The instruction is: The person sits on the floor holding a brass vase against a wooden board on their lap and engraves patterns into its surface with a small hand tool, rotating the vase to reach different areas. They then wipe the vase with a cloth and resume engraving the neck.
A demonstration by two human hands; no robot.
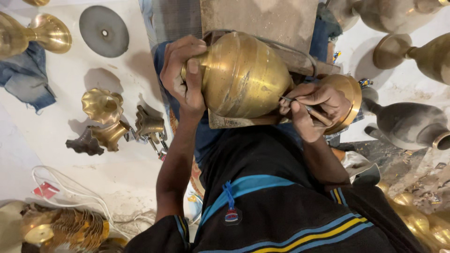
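The person sits on the floor with a big brass vase point(243, 75) lying on its side across a wooden block point(262, 18) in front of them. The left hand point(185, 70) is wrapped around the narrow neck of the vase, fingers curled over the top and thumb pressed along the side, gripping it firmly. The right hand point(311, 110) is closed around a thin metal tool point(304, 107) with a wooden handle, pinched like a pencil; its tip touches the rounded body of the vase near the lower right side. Just behind that hand is the vase's round brass base point(347, 100), turned toward the right.

The person wears a dark shirt point(281, 206) with blue and yellow stripes.

On the pale floor to the left lie small fluted brass pieces point(103, 105), one darker than the others, close together, with a bell-shaped fitting point(149, 124) just beside them. Further up, a flat grey disc point(104, 31) lies on the floor, near a brass goblet-shaped piece point(47, 33) and a bit of blue denim cloth point(26, 77). White cord point(70, 189) trails across the lower left, next to a stack of thin brass plates point(70, 229). To the right are more vases point(422, 56), brass and dull grey, lying on their sides, well apart from the hands.
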